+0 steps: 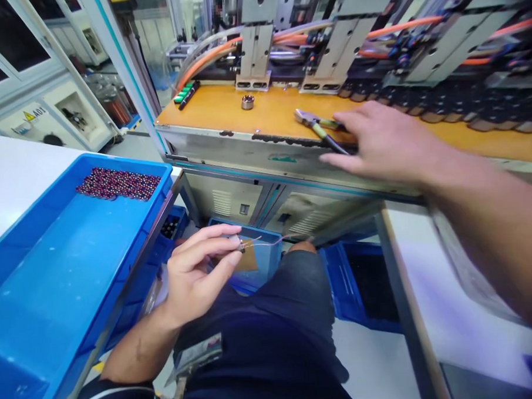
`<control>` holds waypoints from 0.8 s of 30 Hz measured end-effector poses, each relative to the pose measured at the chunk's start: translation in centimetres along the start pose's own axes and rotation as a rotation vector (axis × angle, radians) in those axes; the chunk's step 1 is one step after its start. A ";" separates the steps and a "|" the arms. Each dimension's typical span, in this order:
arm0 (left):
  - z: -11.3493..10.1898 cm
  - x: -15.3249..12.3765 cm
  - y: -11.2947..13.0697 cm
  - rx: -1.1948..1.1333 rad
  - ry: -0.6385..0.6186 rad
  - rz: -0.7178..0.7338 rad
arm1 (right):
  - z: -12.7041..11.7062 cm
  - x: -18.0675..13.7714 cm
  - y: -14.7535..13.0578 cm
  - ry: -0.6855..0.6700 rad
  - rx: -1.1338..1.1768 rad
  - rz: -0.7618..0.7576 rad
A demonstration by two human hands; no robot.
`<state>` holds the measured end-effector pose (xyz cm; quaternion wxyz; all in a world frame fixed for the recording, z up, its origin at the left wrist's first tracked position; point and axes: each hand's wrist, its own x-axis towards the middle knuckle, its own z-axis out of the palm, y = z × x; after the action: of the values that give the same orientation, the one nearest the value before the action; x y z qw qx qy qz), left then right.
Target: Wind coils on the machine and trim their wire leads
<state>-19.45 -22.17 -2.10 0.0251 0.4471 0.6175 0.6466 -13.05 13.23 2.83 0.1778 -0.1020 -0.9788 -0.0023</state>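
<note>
I have my left hand above the lap, its thumb and fingers closed in a pinch on a small part. The part sits right at the fingertips, and thin wires trail from it to the right. Farther out, my right hand is at the pliers, thumb and fingers spread apart around the handle ends; it is blurred, and I cannot tell whether the fingers touch them.

Left of me, a blue tray stands on a white table, with small dark red parts massed at its far end. Below, I see a blue bin beyond the lap and another bin to the right.

The pliers lie near the front edge of the orange worktop. A metal ring stands left of them, and dark parts line the back at right. Behind rise metal brackets and orange hoses; at far left, a machine marked A01.
</note>
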 end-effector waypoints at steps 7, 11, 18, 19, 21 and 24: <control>0.5 0.2 -0.5 0.009 0.007 -0.016 | 0.8 -14.8 -9.7 -0.086 0.651 0.058; 1.0 0.4 -0.4 0.039 -0.014 -0.004 | 1.3 -19.7 -14.3 -0.302 1.222 0.190; 1.8 0.3 0.4 0.083 -0.045 0.020 | 0.9 -18.9 -16.1 -0.311 1.552 0.109; 1.8 0.2 0.4 0.081 -0.052 0.023 | 0.9 -18.6 -16.1 -0.301 1.559 0.097; 1.7 0.1 0.6 0.073 -0.065 0.024 | 1.0 -18.1 -16.2 -0.282 1.567 0.076; 1.5 -0.1 0.7 0.070 -0.079 0.027 | 1.0 -17.8 -16.4 -0.260 1.566 0.052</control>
<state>-18.13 -21.21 -1.82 0.0250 0.4812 0.6322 0.6067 -0.41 -6.32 -3.82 0.0823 0.0303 -0.7059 0.7029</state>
